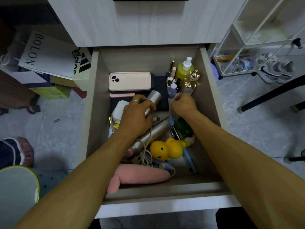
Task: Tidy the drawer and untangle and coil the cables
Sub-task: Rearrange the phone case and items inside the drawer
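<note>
Steel is what worries me: my left hand [137, 116] curls round the silver cylinder [152, 100] just beyond the yellow duck [166, 150], while the cream cable [145, 152] lies tangled beside the duck. Lifting could snag a loop. My right hand [184, 104] is fisted near the small bottles [173, 89]; I can't tell what it holds, and it might topple them.

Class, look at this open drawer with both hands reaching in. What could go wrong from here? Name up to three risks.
1. The left hand grips a silver cylinder above the tangled cable; lifting might drag the cable and tighten its knots.
2. The right hand works close to the upright small bottles and spray bottle; a nudge could topple them.
3. The pulled cable might shift the yellow duck beside it.
</note>
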